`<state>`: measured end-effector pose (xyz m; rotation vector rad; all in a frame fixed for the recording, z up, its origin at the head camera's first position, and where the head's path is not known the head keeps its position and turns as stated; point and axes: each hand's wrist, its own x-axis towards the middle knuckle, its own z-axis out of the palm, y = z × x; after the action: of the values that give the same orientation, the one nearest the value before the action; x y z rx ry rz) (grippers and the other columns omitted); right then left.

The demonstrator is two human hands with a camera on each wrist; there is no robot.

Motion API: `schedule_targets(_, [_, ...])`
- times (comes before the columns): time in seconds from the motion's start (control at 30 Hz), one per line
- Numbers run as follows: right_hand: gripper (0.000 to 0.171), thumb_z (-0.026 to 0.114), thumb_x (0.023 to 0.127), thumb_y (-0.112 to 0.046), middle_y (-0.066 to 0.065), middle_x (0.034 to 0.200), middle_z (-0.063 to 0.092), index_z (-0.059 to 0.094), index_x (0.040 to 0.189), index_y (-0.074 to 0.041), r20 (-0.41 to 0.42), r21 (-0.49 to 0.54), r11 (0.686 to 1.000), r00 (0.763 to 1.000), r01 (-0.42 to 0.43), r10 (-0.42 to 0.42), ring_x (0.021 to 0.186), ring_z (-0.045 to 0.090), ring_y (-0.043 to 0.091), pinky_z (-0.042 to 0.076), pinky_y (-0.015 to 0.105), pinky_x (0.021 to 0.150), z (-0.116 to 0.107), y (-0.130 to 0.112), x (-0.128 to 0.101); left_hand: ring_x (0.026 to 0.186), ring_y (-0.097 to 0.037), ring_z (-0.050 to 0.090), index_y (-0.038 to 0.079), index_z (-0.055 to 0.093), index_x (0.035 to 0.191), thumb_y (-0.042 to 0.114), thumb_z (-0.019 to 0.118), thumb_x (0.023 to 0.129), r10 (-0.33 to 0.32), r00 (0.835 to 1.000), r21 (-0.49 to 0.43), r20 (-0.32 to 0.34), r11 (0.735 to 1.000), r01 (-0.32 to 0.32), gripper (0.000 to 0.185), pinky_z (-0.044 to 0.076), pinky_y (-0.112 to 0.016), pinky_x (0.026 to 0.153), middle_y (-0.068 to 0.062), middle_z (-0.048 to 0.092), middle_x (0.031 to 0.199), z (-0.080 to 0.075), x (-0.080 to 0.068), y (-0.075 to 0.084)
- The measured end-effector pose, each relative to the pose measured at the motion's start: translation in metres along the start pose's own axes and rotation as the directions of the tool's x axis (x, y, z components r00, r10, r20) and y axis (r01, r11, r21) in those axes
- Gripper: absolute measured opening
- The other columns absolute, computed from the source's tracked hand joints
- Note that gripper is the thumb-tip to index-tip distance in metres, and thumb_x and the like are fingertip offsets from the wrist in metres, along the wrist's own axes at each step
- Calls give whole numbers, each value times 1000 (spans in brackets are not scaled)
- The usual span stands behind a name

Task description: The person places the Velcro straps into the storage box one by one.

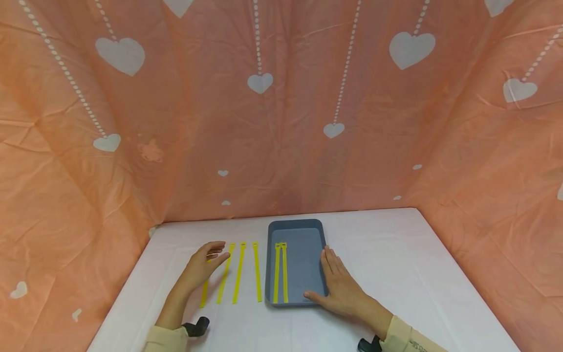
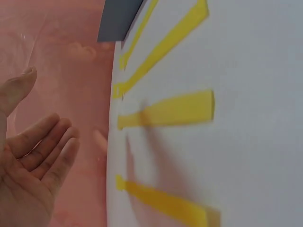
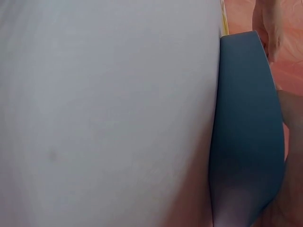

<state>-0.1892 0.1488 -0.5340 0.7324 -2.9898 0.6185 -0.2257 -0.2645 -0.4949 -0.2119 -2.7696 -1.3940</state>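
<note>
My left hand (image 1: 203, 268) hovers over the left side of the table, fingers loosely extended and holding nothing; its palm shows in the left wrist view. Beneath and beside it lie several flat yellow cable ties with slotted heads, among them one partly hidden by the hand (image 1: 204, 294) and one close to the tray (image 1: 257, 274). Two more cable ties (image 1: 285, 276) lie side by side in the left part of a blue-grey tray (image 1: 305, 264). At the tray's right edge rests my right hand (image 1: 345, 292), fingers straight along the side, thumb over the near rim.
The white table (image 1: 396, 274) holds the tray near its middle. Orange sheeting with white hearts (image 1: 281, 146) hangs behind and on both sides. A black wrist device (image 1: 196, 326) sits at the left cuff, another (image 1: 369, 344) at the right.
</note>
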Motion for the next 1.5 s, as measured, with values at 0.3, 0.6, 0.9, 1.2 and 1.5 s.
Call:
schedule_targets(0.3, [123,60,97,-76,31,175,6,13,165,14,16,-7,1000,1000,-2,2,164,9,44,15,53,133,0,0,1,131,-43,63,-8,57,146,24,74,105,-33,999,-4,-21,999,33,55,52,-52,112,-29,64,140,-16,5,-18])
schedule_targets(0.6, [122,60,97,-76,31,176,6,13,165,14,22,-5,1000,1000,-1,1,164,9,44,15,53,133,-1,-1,1,129,-46,64,-9,57,146,22,73,105,-73,997,34,-30,997,74,54,53,-54,111,-30,66,137,-27,5,-29])
schedule_targets(0.9, [122,59,96,-77,30,176,6,13,166,13,13,1,1000,1000,-9,9,165,8,43,15,53,133,1,0,1,126,-47,65,-11,58,143,23,72,106,-99,995,94,-17,991,100,52,54,-56,108,-31,66,136,-34,12,-38])
schedule_targets(1.2, [122,60,96,-76,30,176,7,14,166,13,1,6,1000,1000,-15,15,165,9,43,15,54,133,0,-1,-1,120,-48,67,-14,59,138,13,74,103,-107,994,124,5,987,106,47,57,-54,101,-31,68,128,-39,20,-43])
schedule_targets(1.5, [122,58,97,-77,29,176,6,13,166,12,9,0,1000,1000,-23,23,165,8,41,15,53,133,0,-2,0,117,-46,67,-15,62,134,11,75,101,-110,994,176,17,979,105,44,56,-55,100,-30,69,126,-39,29,-44])
